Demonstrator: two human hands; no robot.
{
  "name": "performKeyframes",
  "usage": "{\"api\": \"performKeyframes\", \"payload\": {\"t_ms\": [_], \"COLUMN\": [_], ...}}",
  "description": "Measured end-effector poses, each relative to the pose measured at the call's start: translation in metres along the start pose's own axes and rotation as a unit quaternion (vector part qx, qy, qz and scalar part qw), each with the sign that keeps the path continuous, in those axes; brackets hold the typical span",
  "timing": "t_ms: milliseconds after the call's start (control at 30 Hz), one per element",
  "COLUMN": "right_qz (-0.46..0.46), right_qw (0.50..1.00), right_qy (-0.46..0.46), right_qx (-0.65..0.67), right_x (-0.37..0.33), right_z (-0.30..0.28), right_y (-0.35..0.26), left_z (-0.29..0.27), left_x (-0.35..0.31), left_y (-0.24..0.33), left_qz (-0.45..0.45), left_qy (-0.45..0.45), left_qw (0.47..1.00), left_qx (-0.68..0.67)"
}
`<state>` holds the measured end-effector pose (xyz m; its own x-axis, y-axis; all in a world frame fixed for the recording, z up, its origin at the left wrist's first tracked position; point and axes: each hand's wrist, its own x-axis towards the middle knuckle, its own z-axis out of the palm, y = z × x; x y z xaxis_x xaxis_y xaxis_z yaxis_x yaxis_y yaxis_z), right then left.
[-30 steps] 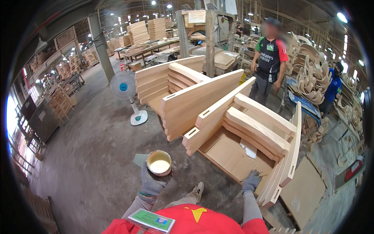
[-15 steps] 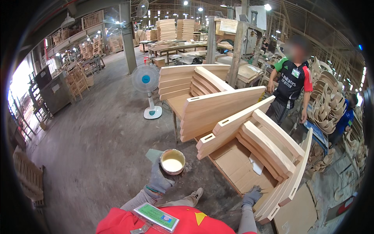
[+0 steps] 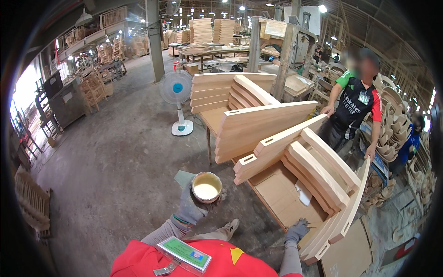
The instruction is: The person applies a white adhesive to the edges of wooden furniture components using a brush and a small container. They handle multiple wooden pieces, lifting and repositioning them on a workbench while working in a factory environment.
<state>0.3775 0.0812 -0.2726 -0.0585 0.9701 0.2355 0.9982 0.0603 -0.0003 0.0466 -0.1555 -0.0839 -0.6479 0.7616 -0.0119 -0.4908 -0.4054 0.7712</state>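
My left hand (image 3: 190, 208), in a grey glove, is closed round a small round pot (image 3: 206, 187) of cream-coloured liquid, held over the floor. A flat grey-green piece (image 3: 183, 179) shows beside the pot; whether the hand holds it I cannot tell. My right hand (image 3: 297, 230), also gloved, is low at the near edge of the cardboard-topped table (image 3: 272, 196), with its fingers curled. A thin dark line shows at its fingertips, too small to name. Beside it stand pale wooden boards with slotted ends (image 3: 339, 228) and curved wooden rails (image 3: 314, 177).
Across the table a co-worker (image 3: 357, 104) has both hands on the wooden parts. More slotted boards (image 3: 263, 129) stand farther back. A white pedestal fan (image 3: 177, 87) stands on the floor to the left. Curved wooden pieces (image 3: 390, 129) are piled at the right.
The co-worker has leaned in, and both their hands now touch the wooden parts. The view has shifted slightly. My hands keep much the same places, the left still with the pot.
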Motion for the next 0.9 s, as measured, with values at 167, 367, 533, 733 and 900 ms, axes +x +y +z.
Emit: {"api": "performKeyframes", "payload": {"t_ms": [167,367,533,733,900], "right_qz": [0.044,0.028,0.03,0.023,0.027], "right_qw": [0.994,0.998,0.997,0.993,0.995], "right_qy": [-0.096,-0.06,-0.064,-0.09,-0.056], "right_qx": [-0.015,-0.01,0.022,0.067,0.083], "right_x": [0.001,0.007,0.0,0.0,-0.002], "right_z": [0.001,0.012,0.007,-0.008,-0.005], "right_y": [0.0,0.008,0.003,0.0,0.002], "left_z": [0.009,0.009,0.009,0.027,0.043], "left_x": [-0.003,-0.002,-0.003,-0.009,-0.009], "left_y": [0.007,0.008,0.013,0.021,0.019], "left_qz": [-0.065,-0.098,-0.122,-0.153,-0.18], "left_qy": [0.001,-0.014,-0.003,0.003,-0.023], "left_qw": [0.992,0.972,0.968,0.96,0.954], "left_qx": [-0.108,-0.212,-0.22,-0.236,-0.24]}}
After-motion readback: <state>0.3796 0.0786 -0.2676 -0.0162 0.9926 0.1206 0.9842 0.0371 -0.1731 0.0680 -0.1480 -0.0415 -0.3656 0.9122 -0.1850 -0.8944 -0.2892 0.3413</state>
